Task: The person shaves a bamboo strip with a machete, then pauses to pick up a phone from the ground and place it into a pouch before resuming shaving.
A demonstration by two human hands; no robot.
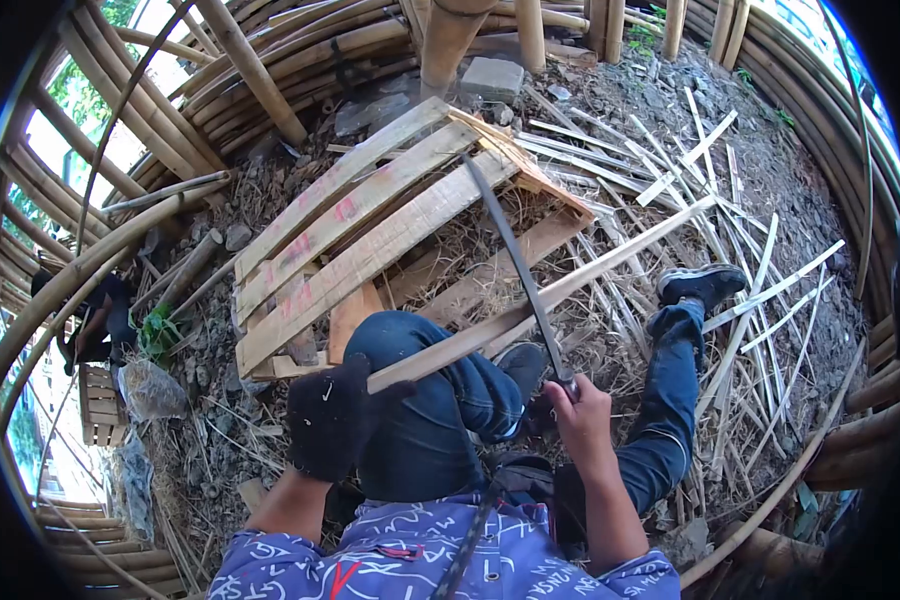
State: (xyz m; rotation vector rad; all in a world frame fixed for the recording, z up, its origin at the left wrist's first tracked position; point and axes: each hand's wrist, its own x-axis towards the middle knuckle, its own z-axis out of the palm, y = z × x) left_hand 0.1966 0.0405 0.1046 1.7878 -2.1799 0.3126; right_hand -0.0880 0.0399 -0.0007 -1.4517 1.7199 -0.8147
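Observation:
My left hand (332, 420), in a black glove, is closed around the near end of a split bamboo strip (620, 254). The strip slants up to the right across my knee and past the wooden crate. In my bare right hand (582, 418) is the handle of a machete (510, 242). Its long dark blade points away from me and up to the left, crossing over the strip in this view. The slatted wooden crate (355, 268) lies tipped on the ground in front of my bent leg, and the blade tip overlaps its upper slats.
Thin bamboo slivers (760, 300) litter the ground on the right, around my outstretched foot. Stacked bamboo poles (300, 60) ring the place. At the far left a person (105, 315) crouches near a small wooden crate (102, 405). A concrete block (492, 78) sits behind the large crate.

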